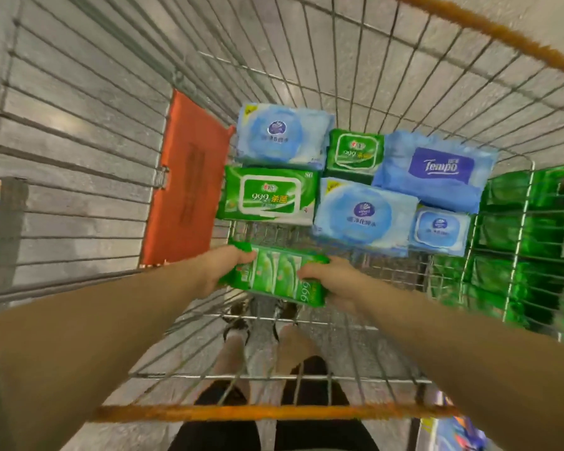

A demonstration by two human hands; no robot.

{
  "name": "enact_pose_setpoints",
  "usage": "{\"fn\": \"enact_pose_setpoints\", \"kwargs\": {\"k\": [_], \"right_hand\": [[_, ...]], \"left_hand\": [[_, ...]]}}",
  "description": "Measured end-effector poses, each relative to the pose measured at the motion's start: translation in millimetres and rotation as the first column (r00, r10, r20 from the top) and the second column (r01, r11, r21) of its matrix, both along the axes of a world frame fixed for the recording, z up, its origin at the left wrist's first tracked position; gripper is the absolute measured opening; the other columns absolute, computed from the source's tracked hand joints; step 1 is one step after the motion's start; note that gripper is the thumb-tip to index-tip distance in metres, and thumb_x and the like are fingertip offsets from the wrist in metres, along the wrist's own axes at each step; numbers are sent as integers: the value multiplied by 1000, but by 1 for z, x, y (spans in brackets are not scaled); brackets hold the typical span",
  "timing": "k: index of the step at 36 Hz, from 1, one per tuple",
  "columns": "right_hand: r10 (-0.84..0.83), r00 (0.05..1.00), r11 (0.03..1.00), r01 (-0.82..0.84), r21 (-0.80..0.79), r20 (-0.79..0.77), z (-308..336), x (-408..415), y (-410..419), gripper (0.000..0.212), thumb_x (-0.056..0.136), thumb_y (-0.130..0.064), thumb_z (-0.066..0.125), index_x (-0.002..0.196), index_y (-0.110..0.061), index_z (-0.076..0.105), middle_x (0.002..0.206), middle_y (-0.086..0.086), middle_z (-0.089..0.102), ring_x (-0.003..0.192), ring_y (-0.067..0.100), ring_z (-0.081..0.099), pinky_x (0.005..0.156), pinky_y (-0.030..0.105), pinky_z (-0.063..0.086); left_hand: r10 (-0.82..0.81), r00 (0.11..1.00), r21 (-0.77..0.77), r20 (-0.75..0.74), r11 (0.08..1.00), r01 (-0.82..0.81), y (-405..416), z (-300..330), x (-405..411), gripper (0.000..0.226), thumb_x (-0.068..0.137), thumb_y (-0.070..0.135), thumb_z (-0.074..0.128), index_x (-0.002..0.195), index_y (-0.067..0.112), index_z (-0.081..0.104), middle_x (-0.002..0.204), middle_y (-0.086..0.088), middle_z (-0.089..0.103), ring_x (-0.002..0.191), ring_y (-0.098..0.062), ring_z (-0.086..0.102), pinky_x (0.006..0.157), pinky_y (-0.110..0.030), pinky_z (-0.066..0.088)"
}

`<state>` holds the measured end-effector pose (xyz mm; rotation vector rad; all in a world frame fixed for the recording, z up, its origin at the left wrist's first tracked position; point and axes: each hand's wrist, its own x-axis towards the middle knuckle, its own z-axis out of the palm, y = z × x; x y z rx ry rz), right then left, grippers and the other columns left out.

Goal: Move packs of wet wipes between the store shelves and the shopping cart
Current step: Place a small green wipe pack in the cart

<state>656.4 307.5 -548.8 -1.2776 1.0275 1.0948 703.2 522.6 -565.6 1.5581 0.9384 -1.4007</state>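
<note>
Both my hands hold one green pack of wet wipes (275, 277) low inside the wire shopping cart (310, 376). My left hand (223, 266) grips its left end and my right hand (328, 281) grips its right end. Beyond it, on the cart floor, lie several packs: a green 999 pack (269, 198), a smaller green pack (355, 153), two light blue packs (284, 136) (363, 214), a small blue pack (440, 231) and a blue Tempo pack (437, 172).
An orange flap (184, 190) hangs on the cart's left inner wall. The orange handle (274, 413) runs across near me. Green packs on a shelf (518, 255) show through the right cart wall. My legs and shoes are visible below the cart.
</note>
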Motion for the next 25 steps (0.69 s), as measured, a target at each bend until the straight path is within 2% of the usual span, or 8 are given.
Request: {"fn": "enact_pose_setpoints", "kwargs": {"k": [2,5,7,9,13,16,21,25], "right_hand": [[-48,999,999,47,-27,-21,-13,-3,11,22,81,-5,78,98,-3,65,100,19,73,90,32,70,89,50,58],[-78,997,996,78,-43,-2,-61,-12,17,73,48,-36,88,111,-7,66,106,14,74,98,33,72,92,60,57],[-79,997,996,79,-39,2,-85,-15,18,71,49,-36,87,112,-9,67,107,14,75,98,33,73,92,59,57],[-55,998,998,55,-35,-7,-77,-8,22,54,57,-30,85,105,-10,69,105,14,76,98,33,73,92,59,57],[6,1000,998,-7,-55,-19,-71,-5,24,66,57,-37,87,113,-10,65,114,8,73,103,26,69,102,51,53],[97,993,988,-103,-114,-60,-55,1,28,61,82,-34,83,128,-8,54,124,6,61,117,27,59,108,43,46],[166,985,976,-171,-137,-44,-67,0,22,80,75,-45,86,138,-8,53,137,10,62,122,31,59,108,48,46],[291,956,940,-292,-174,-35,-52,10,21,87,84,-51,77,148,-5,42,146,13,53,130,35,53,109,47,45]], "left_hand": [[12,1000,60,18,998,-13,-2,-8,2,34,94,28,67,119,4,63,106,-12,72,93,-29,70,86,-39,56],[-45,997,142,66,989,35,-6,-26,5,32,100,29,59,117,2,60,90,-7,61,76,-20,58,64,-30,47],[-76,993,186,92,981,57,-9,-32,7,28,103,30,54,115,5,56,88,-6,57,72,-17,51,57,-28,38],[-83,990,195,116,979,59,-9,-42,7,35,103,31,54,121,2,57,103,-11,62,81,-21,56,63,-28,41],[-69,992,216,109,975,44,-7,-50,0,48,99,33,58,137,5,51,127,-17,61,112,-31,59,96,-38,49],[-105,992,230,69,969,87,-10,-48,-3,61,102,32,52,154,10,28,151,-15,41,138,-36,40,115,-46,34],[-133,989,249,71,962,112,-12,-44,0,43,103,29,50,137,2,46,99,-7,54,95,-25,51,86,-36,39],[-154,987,232,51,963,138,-12,-29,3,43,103,31,50,136,3,51,124,-14,55,117,-29,51,97,-36,40]]}}
